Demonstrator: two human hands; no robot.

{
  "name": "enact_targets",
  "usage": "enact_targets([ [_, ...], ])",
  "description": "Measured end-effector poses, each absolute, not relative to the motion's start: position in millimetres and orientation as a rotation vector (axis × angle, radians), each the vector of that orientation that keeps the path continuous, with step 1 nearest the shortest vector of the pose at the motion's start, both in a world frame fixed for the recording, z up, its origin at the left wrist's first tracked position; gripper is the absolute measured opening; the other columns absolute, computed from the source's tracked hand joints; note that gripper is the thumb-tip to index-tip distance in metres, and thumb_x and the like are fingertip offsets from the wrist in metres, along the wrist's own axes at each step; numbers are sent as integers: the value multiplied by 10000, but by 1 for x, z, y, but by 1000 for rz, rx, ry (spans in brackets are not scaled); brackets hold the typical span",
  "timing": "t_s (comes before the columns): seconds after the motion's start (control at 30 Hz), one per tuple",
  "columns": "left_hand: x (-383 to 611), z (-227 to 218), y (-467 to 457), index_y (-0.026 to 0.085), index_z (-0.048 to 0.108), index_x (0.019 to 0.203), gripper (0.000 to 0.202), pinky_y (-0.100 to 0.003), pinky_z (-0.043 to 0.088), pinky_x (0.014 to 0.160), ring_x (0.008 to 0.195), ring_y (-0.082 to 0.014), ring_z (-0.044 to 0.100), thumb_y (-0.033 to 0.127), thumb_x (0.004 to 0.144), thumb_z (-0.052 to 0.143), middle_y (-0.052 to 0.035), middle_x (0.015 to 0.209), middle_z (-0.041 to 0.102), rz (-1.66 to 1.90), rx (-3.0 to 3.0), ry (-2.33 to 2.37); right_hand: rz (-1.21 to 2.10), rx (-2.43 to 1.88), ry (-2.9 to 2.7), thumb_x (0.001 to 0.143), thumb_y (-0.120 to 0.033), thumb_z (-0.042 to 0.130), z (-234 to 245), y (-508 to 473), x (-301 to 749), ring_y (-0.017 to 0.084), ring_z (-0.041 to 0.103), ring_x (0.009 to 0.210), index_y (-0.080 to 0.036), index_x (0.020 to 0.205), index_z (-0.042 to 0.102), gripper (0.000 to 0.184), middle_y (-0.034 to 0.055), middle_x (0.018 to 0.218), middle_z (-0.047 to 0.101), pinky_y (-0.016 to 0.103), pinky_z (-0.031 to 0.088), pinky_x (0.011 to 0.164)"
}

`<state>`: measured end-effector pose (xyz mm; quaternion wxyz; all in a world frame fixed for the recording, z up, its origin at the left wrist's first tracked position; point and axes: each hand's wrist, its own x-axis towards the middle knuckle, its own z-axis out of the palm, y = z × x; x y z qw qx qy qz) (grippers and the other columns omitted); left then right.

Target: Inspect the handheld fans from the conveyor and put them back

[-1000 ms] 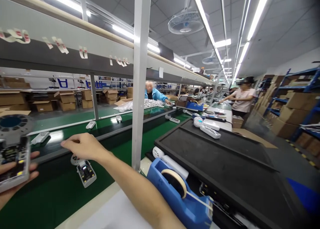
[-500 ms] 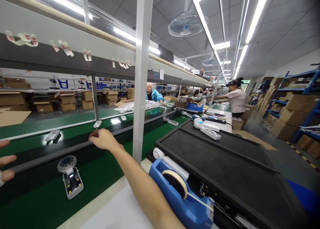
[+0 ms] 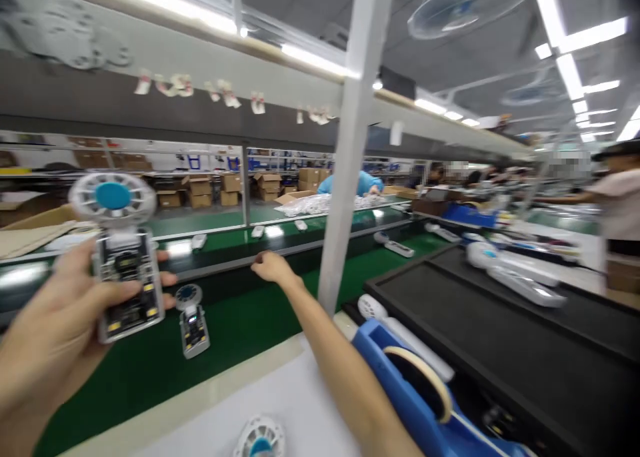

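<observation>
Head view: left hand [image 3: 57, 327], grip closed around a round-headed plastic fan [image 3: 125, 257] with bare circuit board; right hand [image 3: 273, 267], grip empty, loosely curled, above green conveyor belt [image 3: 240, 350].

One left hand [image 3: 60, 310] and one right hand [image 3: 273, 267] are seen. Three fans are counted: a held fan [image 3: 113, 197], a belt fan [image 3: 193, 324] and a worktop fan [image 3: 260, 438]. One tape dispenser [image 3: 400, 384], one black tray [image 3: 500, 330] and five small white units [image 3: 395, 247] are also counted.
</observation>
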<state>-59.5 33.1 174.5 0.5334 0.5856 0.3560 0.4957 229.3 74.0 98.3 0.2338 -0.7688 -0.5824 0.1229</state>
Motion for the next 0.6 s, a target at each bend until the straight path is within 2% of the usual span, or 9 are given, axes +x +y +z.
enact_targets([
  [0.1, -58, 180, 27, 273, 494, 1272, 706, -313, 619, 563, 673, -215, 718, 199, 639, 797, -18, 991, 737, 1234, 1410, 601, 352, -2114, -1626, 975, -381, 615, 99, 76, 230, 221, 642, 1069, -137, 1135, 654, 294, 83, 1157, 656, 423, 538, 939],
  [0.17, -57, 179, 27, 259, 433, 1304, 693, -312, 612, 544, 666, -202, 711, 181, 691, 748, -49, 1025, 715, 1207, 1433, 498, 361, -2119, -1630, 982, -383, 602, 98, 81, 233, 209, 640, 1071, -150, 1106, 667, 272, 89, 1156, 663, 411, 523, 961],
  [0.23, -57, 177, 29, 258, 373, 1327, 687, -324, 609, 551, 657, -190, 704, 158, 731, 699, -59, 1047, 696, 1171, 1442, 440, 378, -2136, -1624, 970, -363, 613, 95, 88, 236, 208, 656, 1026, -132, 1103, 670, 273, 84, 1088, 686, 427, 516, 954],
  [0.4, -59, 176, 30, 287, 333, 1347, 695, -345, 615, 602, 701, -171, 688, 120, 756, 659, -37, 1073, 649, 1162, 1406, 411, 408, -2139, -1604, 937, -278, 566, 90, 96, 241, 243, 699, 891, -119, 1151, 713, 305, 107, 860, 724, 316, 489, 831],
  [0.6, -60, 177, 30, 312, 312, 1385, 749, -371, 617, 693, 839, -187, 683, 129, 762, 685, -55, 1161, 627, 1142, 1340, 404, 444, -2154, -1583, 918, -295, 559, 89, 95, 243, 236, 702, 780, -121, 1197, 703, 359, 118, 826, 726, 291, 477, 726],
])
